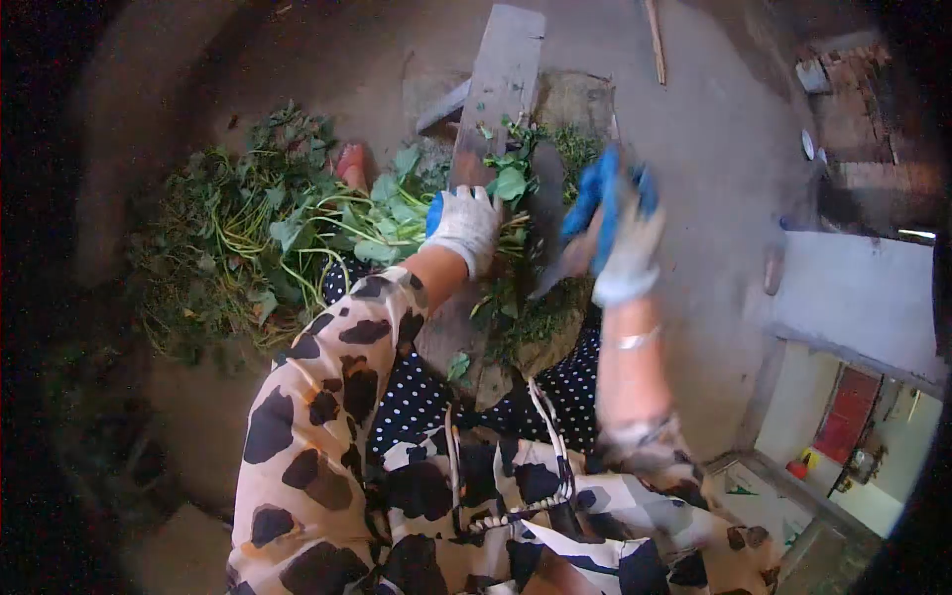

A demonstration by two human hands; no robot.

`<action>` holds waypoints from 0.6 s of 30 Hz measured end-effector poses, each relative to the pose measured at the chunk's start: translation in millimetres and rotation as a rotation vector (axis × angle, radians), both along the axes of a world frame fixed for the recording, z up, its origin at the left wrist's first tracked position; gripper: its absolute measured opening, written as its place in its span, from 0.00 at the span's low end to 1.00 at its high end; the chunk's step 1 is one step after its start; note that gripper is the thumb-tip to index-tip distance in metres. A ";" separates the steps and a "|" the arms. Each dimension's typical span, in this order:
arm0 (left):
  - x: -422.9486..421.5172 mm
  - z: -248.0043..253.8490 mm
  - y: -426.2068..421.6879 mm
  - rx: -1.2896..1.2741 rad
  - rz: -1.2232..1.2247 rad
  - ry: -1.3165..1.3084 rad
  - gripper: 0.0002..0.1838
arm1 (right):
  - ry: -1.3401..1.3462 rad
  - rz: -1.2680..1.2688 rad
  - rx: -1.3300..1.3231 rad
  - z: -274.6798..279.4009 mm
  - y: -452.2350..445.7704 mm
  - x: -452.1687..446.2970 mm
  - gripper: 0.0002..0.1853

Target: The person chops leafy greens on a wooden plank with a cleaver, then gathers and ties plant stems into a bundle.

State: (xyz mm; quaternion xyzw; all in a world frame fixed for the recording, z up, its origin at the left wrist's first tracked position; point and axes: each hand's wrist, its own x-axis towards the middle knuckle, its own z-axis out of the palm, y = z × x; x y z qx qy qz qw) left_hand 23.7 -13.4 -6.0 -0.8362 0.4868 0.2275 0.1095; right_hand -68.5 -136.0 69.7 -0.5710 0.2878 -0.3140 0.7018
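My left hand, in a white and blue glove, presses a bunch of leafy green stems down on a wooden board. Cut stem ends stick out on its right side. To the right, my right hand, in a similar glove, is raised and smeared by motion. Its fingers are wrapped round a knife, whose blurred blade points down to the left beside the board. Chopped greens lie under and to the right of the board.
A big heap of leafy vines spreads over the ground at the left, with a bare foot beside it. A stick lies at the top. A pale panel stands at the right.
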 end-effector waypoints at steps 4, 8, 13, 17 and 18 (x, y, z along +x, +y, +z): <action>-11.8 -3.1 4.1 -0.019 0.032 -0.032 0.36 | 0.118 -0.003 -0.061 -26.8 -5.6 -1.6 0.11; -18.4 -10.0 10.8 -0.150 -0.061 -0.173 0.34 | 0.128 0.292 -0.155 20.5 -92.6 78.6 0.11; -2.7 7.7 -9.3 0.016 -0.042 -0.054 0.30 | 0.327 0.282 -0.999 -22.3 -122.3 90.6 0.13; -8.7 -1.5 -5.8 -0.034 0.033 -0.067 0.30 | -0.002 0.002 0.022 -3.5 32.8 -7.5 0.09; -13.2 -1.7 -2.9 -0.070 0.039 -0.101 0.30 | -0.027 0.042 0.056 -17.6 47.5 -23.1 0.06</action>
